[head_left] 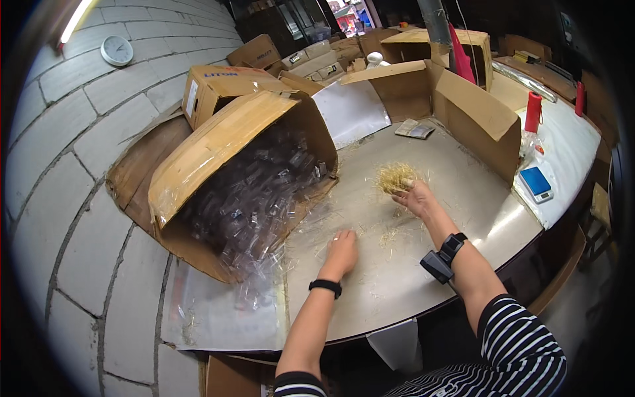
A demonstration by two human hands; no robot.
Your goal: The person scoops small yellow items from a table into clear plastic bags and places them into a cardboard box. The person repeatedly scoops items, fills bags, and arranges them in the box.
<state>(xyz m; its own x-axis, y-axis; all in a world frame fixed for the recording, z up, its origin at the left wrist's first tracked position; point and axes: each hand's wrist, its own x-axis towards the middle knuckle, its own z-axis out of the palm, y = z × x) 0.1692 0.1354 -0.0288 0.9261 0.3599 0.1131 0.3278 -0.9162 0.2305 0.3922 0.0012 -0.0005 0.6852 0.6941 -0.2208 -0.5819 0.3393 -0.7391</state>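
My right hand [417,198] is closed around the near side of a loose bundle of dry straw-like strands [395,176], pale yellow-green, over the middle of the table. Short bits of the same straw lie scattered on the grey tabletop [370,291] around it. Low over the tabletop, nearer to me, is my left hand [342,253], back up with its fingers curled together. Whatever its fingertips hold, if anything, is hidden. To its left, many small clear plastic containers [254,192] spill from a tipped cardboard box [218,142].
Cardboard flaps [476,102] wall off the table's far and right sides. A folded paper packet [415,129] lies near the back. At the right are a small blue-topped scale [536,184] and a red cylinder [533,112]. A block wall [86,172] rises on the left.
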